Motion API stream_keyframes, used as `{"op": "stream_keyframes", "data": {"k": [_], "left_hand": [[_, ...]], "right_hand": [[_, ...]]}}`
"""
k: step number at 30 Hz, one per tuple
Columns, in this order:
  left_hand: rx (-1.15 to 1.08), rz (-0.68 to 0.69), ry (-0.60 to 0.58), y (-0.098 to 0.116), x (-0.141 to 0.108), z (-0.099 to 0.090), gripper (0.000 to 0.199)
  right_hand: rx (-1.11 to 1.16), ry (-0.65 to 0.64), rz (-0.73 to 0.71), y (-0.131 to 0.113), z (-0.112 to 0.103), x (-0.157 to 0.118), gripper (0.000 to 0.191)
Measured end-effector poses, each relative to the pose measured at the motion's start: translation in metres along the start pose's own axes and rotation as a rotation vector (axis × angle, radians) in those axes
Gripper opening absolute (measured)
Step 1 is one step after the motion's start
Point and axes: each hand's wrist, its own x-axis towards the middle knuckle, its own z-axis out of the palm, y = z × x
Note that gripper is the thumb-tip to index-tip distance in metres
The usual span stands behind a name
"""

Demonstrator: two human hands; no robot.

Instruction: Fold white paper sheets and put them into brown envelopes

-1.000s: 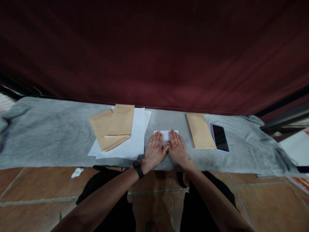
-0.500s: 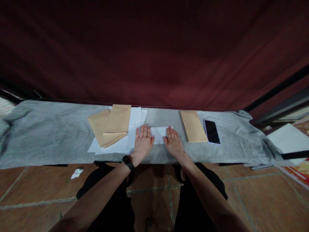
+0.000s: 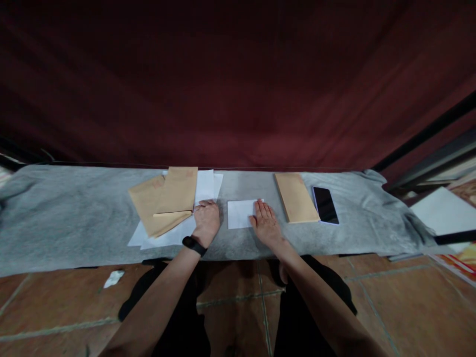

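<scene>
Flat on the grey cloth, a small white folded paper (image 3: pixel 240 214) lies in front of me. My right hand (image 3: pixel 266 223) presses on its right end, palm down, with the fingers stretched out. My left hand (image 3: pixel 207 218) is off that paper, at the right edge of a pile of brown envelopes (image 3: pixel 180 188) and white sheets (image 3: pixel 204 184). Its fingers are curled in by the corner of the envelopes, and the tips are hidden, so what they grip cannot be made out. A black band (image 3: pixel 194 245) circles the left wrist.
To the right, a stack of brown envelopes (image 3: pixel 296 198) lies beside a phone (image 3: pixel 326 205) with a dark screen. The grey cloth (image 3: pixel 74 213) covers a long narrow bench. Behind it hangs a dark red curtain (image 3: pixel 238 99). A crumpled white scrap (image 3: pixel 113 278) lies on the tiled floor.
My left hand has left the folded paper and moved left to the envelope pile, its fingers curling from flat. My right hand stays on the paper. The view has shifted slightly.
</scene>
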Motion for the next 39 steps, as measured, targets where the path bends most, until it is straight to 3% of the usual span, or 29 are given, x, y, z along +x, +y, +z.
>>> {"op": "stream_keyframes", "data": {"k": [6, 10, 14, 18, 29, 33, 39], "left_hand": [[-0.126, 0.054, -0.022, -0.020, 0.003, 0.000, 0.034], [-0.227, 0.000, -0.068, -0.040, 0.013, -0.001, 0.030], [-0.451, -0.028, -0.177, -0.063, 0.029, 0.001, 0.026], [-0.599, 0.014, -0.189, -0.079, 0.038, 0.008, 0.025], [-0.474, -0.011, -0.173, -0.073, 0.030, 0.006, 0.020], [-0.550, 0.046, -0.155, -0.073, 0.028, 0.007, 0.017], [-0.645, -0.044, -0.046, -0.090, 0.035, 0.003, 0.029]], "right_hand": [[-0.005, -0.025, -0.023, 0.001, -0.004, 0.001, 0.062], [0.006, -0.021, -0.026, 0.002, -0.004, 0.001, 0.062], [-0.003, -0.026, -0.026, 0.002, -0.005, 0.002, 0.061], [-0.017, -0.033, -0.022, 0.001, -0.005, 0.002, 0.061], [-0.007, -0.017, -0.021, 0.001, -0.004, 0.000, 0.061], [0.001, -0.029, -0.016, 0.001, -0.005, 0.002, 0.061], [0.007, -0.054, -0.014, 0.000, -0.007, 0.003, 0.062]]}}
